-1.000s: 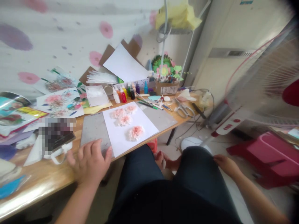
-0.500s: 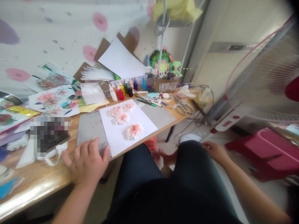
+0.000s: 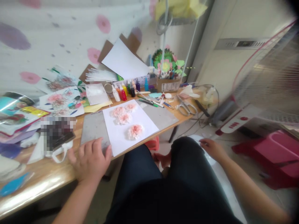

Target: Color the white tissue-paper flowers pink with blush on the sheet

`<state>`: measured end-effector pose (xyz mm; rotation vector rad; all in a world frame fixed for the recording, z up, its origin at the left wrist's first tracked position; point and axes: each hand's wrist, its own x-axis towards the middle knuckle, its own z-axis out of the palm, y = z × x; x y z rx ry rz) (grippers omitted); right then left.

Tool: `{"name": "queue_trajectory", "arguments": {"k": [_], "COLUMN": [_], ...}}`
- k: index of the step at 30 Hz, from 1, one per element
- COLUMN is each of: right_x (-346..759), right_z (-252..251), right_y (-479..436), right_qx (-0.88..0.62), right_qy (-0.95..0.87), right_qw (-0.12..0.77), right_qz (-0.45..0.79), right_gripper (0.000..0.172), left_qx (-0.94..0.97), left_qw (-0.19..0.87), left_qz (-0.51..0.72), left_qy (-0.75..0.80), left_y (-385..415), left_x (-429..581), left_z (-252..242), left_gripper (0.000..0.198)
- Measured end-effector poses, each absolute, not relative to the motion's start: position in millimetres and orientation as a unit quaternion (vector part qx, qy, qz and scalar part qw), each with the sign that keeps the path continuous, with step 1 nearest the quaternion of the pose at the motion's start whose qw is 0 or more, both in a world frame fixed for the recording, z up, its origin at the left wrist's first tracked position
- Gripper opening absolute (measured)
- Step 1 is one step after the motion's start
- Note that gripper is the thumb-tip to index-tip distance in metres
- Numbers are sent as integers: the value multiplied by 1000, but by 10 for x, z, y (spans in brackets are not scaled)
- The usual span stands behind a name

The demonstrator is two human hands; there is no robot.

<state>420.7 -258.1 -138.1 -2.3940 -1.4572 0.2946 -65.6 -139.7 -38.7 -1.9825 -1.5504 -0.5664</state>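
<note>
My left hand (image 3: 92, 158) lies on the front edge of the wooden table, fingers spread and holding nothing. Its fingertips reach the grey mat (image 3: 92, 126), and its thumb is beside the lower left corner of a white sheet of paper (image 3: 116, 141). On that sheet sit several ruffled pink-and-white flowers: a group towards the back and a single flower (image 3: 135, 132) nearer the front. Away from the table, my right hand (image 3: 213, 149) hangs beside my right knee. Its fingers look bent together; whether anything small is between them is hidden.
Small paint bottles (image 3: 123, 94) stand behind the sheet. Pens (image 3: 148, 102) and grey-handled scissors (image 3: 187, 108) lie to the right. A cardboard box (image 3: 168, 85) holds brushes. A dark blurred-out object (image 3: 62, 137) lies left. A fan (image 3: 268, 77) and a red stool (image 3: 268, 155) are at the right.
The view has swung slightly left, so the table's contents appear further right. My right hand appears slightly higher and further left beside the knee. My left hand stays on the table edge.
</note>
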Motion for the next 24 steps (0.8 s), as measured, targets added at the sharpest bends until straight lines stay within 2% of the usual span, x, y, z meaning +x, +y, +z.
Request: {"name": "queue_trajectory", "arguments": {"k": [11, 17, 20, 24], "right_x": [4139, 3763, 3285, 2479], "right_z": [-977, -649, -669, -923], "right_y": [-2563, -2309, -2065, -1730], "right_qx": [-806, -761, -719, -638], "right_qy": [-563, -633, -684, -758], "right_qw": [172, 138, 113, 56], "right_qz": [50, 28, 57, 121], "right_gripper": [27, 30, 31, 18], "left_qx": [-745, -737, -738, -735], "left_qw": [281, 274, 268, 247], "left_qz": [-228, -249, -253, -248], "left_qy": [-561, -565, -566, -581], "left_y": [-1398, -1441, -1457, -1461], "left_x": [-656, -662, -659, -653], "left_z": [-372, -349, -340, -345], "left_gripper": [37, 34, 33, 35]}}
